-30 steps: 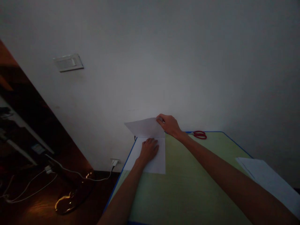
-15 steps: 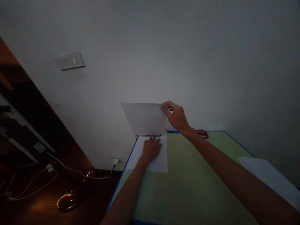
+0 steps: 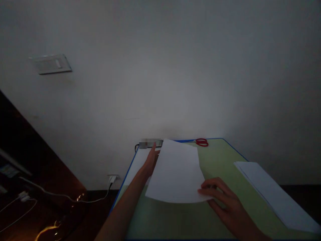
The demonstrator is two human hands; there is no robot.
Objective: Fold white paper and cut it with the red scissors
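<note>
A white sheet of paper point(image 3: 178, 170) is raised off the table, tilted and slightly curved. My right hand point(image 3: 223, 197) pinches its near right corner between thumb and fingers. On the other side, my left hand point(image 3: 149, 163) is turned edge-on beside the sheet's left edge, fingers stretched out and apart, some of them behind the paper; whether it touches the sheet I cannot tell. Under that hand another white sheet point(image 3: 137, 164) lies flat along the table's left edge. Just beyond the fingertips is a dark-framed phone-like device point(image 3: 158, 144), partly blurred out.
Red-handled scissors point(image 3: 202, 142) lie at the back edge of the green, blue-rimmed table point(image 3: 175, 221). A white paper stack point(image 3: 273, 194) rests on the right side. At the left, a plug with a cable point(image 3: 112, 179) sits in the wall behind.
The upright sheet has come down and toward me to the right, its corner still in my right hand. My left hand has risen from lying flat on the lower sheet. The view has shifted right.
</note>
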